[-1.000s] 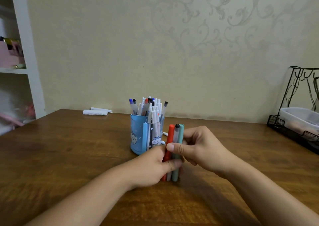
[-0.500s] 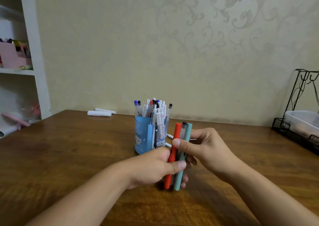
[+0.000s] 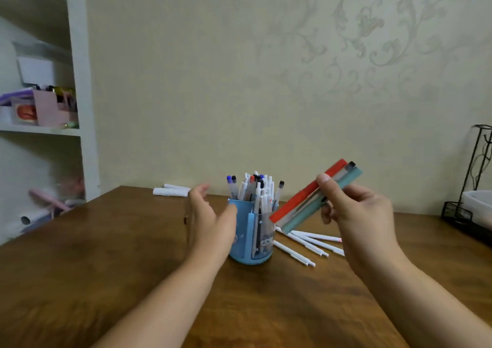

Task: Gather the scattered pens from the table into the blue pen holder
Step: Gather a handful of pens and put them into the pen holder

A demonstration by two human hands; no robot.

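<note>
The blue pen holder (image 3: 241,244) stands mid-table, packed with several upright pens (image 3: 257,188). My right hand (image 3: 356,214) is shut on a bundle of three pens (image 3: 306,205), one red, one grey-white, one teal. The bundle is tilted, its lower end just right of the holder's rim and in the air. My left hand (image 3: 209,220) is open, fingers spread, right beside the holder's left side; whether it touches the holder is unclear. Several white pens (image 3: 310,242) lie on the wooden table (image 3: 106,254) just right of the holder.
Two white rolled items (image 3: 170,190) lie at the table's far edge near the wall. A black wire rack with a white tray (image 3: 471,209) stands at the right edge. A white shelf unit (image 3: 80,108) with boxes stands on the left.
My left hand has let go of the bundle and moved left beside the holder. My right hand has lifted the three pens and tilted them. The white pens on the table have come into view.
</note>
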